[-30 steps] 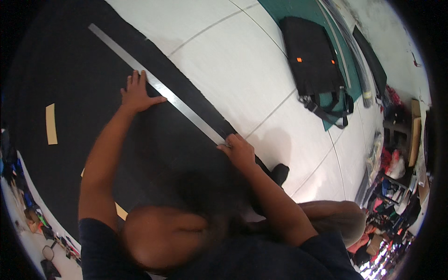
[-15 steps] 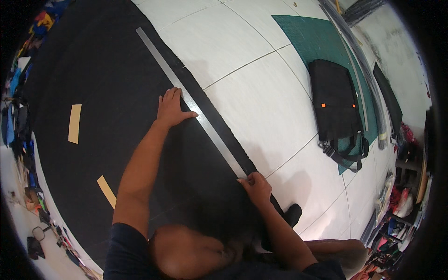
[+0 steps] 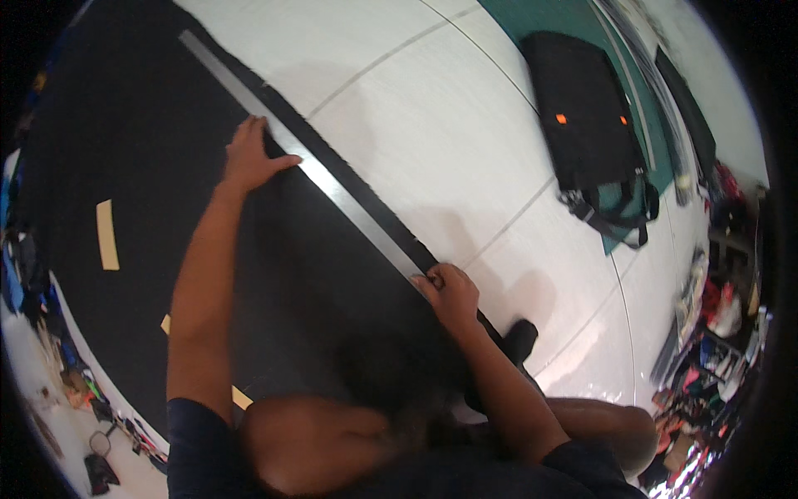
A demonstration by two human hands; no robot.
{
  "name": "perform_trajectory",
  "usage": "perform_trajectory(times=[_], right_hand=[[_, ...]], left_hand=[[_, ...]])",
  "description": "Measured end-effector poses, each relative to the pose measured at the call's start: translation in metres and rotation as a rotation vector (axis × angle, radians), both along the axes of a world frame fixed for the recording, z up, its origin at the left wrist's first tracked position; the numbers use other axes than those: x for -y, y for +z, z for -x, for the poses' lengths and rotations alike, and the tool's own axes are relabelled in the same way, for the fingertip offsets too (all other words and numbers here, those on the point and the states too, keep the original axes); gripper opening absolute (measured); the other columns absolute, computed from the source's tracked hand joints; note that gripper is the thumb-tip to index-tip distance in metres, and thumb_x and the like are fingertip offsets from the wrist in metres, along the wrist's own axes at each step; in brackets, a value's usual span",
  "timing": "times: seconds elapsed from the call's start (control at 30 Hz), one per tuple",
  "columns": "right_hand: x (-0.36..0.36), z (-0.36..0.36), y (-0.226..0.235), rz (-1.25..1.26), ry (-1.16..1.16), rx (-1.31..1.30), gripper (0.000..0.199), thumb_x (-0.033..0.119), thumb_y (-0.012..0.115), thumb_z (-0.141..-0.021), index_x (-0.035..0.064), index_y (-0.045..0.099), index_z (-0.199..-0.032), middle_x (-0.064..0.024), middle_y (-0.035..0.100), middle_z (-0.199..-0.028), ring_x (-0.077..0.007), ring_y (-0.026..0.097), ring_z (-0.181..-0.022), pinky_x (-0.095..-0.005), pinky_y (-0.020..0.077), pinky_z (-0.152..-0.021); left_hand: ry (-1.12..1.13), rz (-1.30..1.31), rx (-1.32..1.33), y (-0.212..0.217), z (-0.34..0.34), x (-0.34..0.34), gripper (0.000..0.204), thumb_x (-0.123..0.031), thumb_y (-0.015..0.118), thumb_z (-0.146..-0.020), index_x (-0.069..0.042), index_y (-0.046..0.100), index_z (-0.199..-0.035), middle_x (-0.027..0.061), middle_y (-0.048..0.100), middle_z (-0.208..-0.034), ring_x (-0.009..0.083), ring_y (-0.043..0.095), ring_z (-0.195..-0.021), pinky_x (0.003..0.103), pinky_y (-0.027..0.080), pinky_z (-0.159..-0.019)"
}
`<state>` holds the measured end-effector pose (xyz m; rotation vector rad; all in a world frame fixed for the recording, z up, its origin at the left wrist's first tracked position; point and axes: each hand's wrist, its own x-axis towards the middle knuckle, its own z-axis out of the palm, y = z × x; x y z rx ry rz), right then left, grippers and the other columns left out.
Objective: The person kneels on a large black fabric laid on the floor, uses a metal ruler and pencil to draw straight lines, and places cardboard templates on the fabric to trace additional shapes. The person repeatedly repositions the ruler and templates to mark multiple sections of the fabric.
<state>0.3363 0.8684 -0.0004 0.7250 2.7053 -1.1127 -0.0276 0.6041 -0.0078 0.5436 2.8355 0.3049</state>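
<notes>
A long metal ruler (image 3: 339,195) lies slantwise on a large black cloth (image 3: 299,274), close beside its frayed right edge. My left hand (image 3: 252,160) rests along the ruler's left side with thumb and fingers spread apart, their tips touching the metal. At the ruler's near end my right hand (image 3: 453,298) is closed, the thumb against the metal and the fingers curled over by the cloth edge. Its curled fingers hide whether anything small is in them as well. Two pale tan strips (image 3: 107,235) lie on the cloth to the left, one mostly covered by my left forearm.
White floor tiles (image 3: 416,125) border the cloth on the right. Farther right, a black bag (image 3: 582,116) with orange tabs lies on a green mat (image 3: 504,17). Mixed piles of stuff (image 3: 706,358) line the right side. My bent knees are at the near edge.
The whole view has shifted and turned, so ruler, cloth and hands appear farther up and left. Both hands keep about the same places on the ruler.
</notes>
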Motion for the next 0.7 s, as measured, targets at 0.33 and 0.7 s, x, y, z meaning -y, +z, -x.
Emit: perform_trajectory(times=[0.33,0.7], right_hand=[[-0.008,-0.009,-0.012,-0.013,-0.071,-0.091,0.033,0.034,0.088,-0.078,0.0091,0.065,-0.079,-0.0023,0.062,-0.068,-0.0212,0.063,-0.066,-0.0366,0.0488,-0.061],[-0.009,-0.015,-0.010,-0.018,0.023,-0.142,0.028,0.031,0.087,-0.078,0.0116,0.067,-0.079,-0.0005,0.061,-0.068,-0.0227,0.062,-0.068,-0.0390,0.0467,-0.069]], left_hand=[[-0.043,0.163,0.193,0.031,0.014,-0.022,0.112,-0.057,0.090,-0.069,0.003,0.040,-0.150,0.0236,0.040,-0.152,0.0391,0.039,-0.143,0.047,0.039,-0.116],[-0.046,-0.032,0.073,0.013,0.002,-0.007,0.109,-0.053,0.089,-0.073,0.005,0.038,-0.151,0.0250,0.036,-0.156,0.0399,0.038,-0.146,0.047,0.037,-0.119]])
